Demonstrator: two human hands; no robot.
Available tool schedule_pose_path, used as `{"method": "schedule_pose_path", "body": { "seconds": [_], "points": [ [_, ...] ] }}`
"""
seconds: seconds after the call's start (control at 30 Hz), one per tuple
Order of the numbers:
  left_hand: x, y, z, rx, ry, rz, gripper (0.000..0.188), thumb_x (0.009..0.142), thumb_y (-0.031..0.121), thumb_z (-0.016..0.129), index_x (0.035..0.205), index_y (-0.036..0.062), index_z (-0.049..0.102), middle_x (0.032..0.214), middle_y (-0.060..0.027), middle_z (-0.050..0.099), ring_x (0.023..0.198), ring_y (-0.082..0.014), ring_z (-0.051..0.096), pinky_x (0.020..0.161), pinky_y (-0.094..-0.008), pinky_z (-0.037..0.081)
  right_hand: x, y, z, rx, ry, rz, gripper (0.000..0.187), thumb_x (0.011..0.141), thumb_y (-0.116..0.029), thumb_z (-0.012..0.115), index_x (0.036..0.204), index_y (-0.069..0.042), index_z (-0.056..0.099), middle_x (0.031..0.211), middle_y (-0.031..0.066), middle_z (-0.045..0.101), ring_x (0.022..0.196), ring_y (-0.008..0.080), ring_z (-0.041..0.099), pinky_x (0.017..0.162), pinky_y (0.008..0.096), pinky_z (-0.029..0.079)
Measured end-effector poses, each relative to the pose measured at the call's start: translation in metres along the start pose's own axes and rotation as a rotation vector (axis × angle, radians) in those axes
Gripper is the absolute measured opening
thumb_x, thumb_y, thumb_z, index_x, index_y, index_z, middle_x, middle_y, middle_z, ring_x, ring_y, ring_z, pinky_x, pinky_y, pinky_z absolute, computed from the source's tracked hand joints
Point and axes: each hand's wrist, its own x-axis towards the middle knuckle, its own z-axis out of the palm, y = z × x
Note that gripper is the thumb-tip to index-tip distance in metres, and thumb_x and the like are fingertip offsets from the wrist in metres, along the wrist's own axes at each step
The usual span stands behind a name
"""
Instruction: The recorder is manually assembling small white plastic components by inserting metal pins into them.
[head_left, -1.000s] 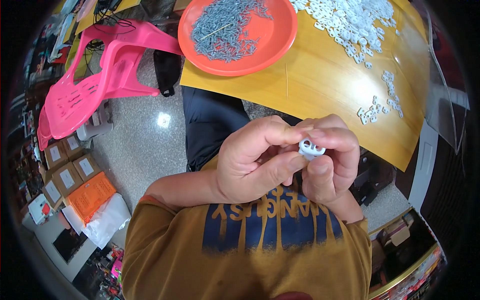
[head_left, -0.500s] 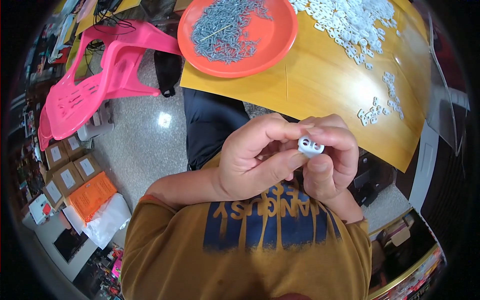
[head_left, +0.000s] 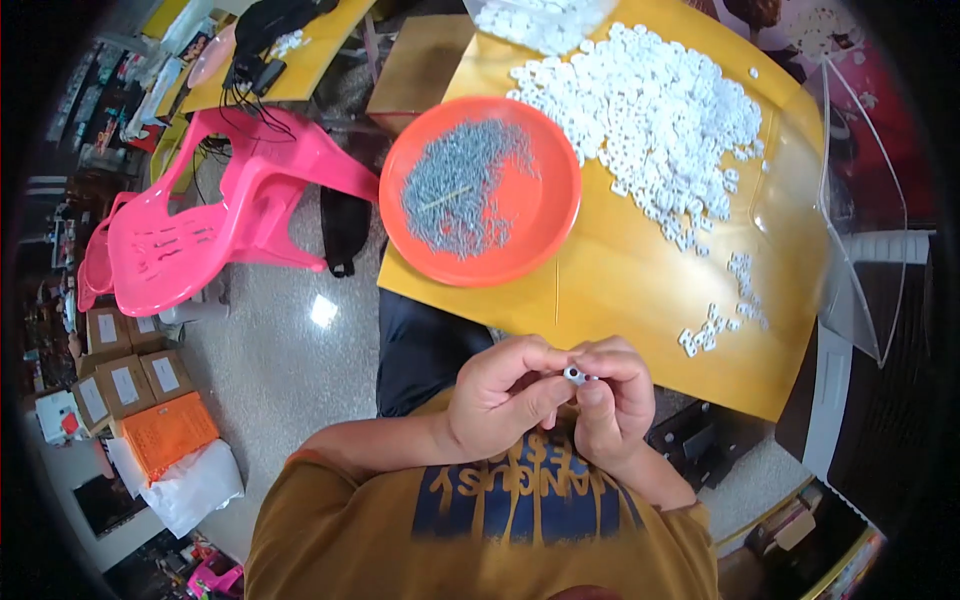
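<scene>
My left hand (head_left: 505, 400) and my right hand (head_left: 615, 400) meet in front of my chest, near the table's front edge. Between their thumbs and fingertips they pinch a small white plastic piece (head_left: 575, 375) with round holes; the fingers hide part of it. On the yellow table (head_left: 610, 290), beyond my hands, an orange-red round plate (head_left: 540, 215) holds a heap of small grey screws (head_left: 460, 180) and a thin yellowish stick. A large pile of similar white pieces (head_left: 670, 120) spreads to its right. Nearer me lies a small group of white pieces (head_left: 710, 330).
A clear bag of white pieces (head_left: 545, 20) lies at the table's far edge. Clear plastic sheeting (head_left: 850, 260) stands along the right side. To the left are a pink plastic chair (head_left: 170, 250), stacked cardboard boxes (head_left: 125, 385) and an orange package (head_left: 170, 435) on a white bag.
The view has tilted up, so the table and both hands appear lower and more of the far side shows. The white piece has turned between the fingertips, and both hands still pinch it.
</scene>
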Motion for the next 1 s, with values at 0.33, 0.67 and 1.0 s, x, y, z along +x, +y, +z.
{"method": "schedule_pose_path", "body": {
  "seconds": [0.33, 0.67, 1.0],
  "points": [
    [0.034, 0.011, -0.009, -0.164, 0.072, -0.397, 0.017, 0.085, 0.001, 0.048, 0.101, -0.0005, 0.048, 0.087, -0.0048, 0.055, 0.065, -0.0052, 0.052, 0.058, -0.0174, 0.045, 0.031, 0.008, -0.014, -0.33, -0.01, -0.093, 0.029, 0.077, -0.001, 0.057, 0.105, 0.003, 0.05, 0.083, 0.0102, 0.053, 0.067, 0.0183, 0.05, 0.06, 0.0264, 0.041],
    [0.189, 0.052, -0.064, 0.472, 0.153, 0.104, 0.013, 0.079, 0.005, 0.049, 0.09, -0.0032, 0.052, 0.065, -0.0009, 0.047, 0.052, -0.0066, 0.041, 0.048, -0.0186, 0.033, 0.001, 0.0, -0.075, -0.542, -0.036, -0.228, 0.029, 0.071, 0.007, 0.054, 0.099, 0.001, 0.054, 0.07, 0.0077, 0.051, 0.059, 0.0208, 0.049, 0.055, 0.0314, 0.041],
    [0.344, 0.089, -0.167, 0.712, 0.087, 0.232, 0.024, 0.083, 0.009, 0.052, 0.103, -0.0029, 0.054, 0.083, -0.0049, 0.056, 0.069, -0.0079, 0.047, 0.065, -0.0182, 0.04, -0.036, 0.001, -0.134, -0.729, 0.23, -0.205, 0.024, 0.086, -0.019, 0.045, 0.096, 0.002, 0.053, 0.067, 0.0086, 0.051, 0.057, 0.0188, 0.048, 0.058, 0.0341, 0.042]
  ]
}}
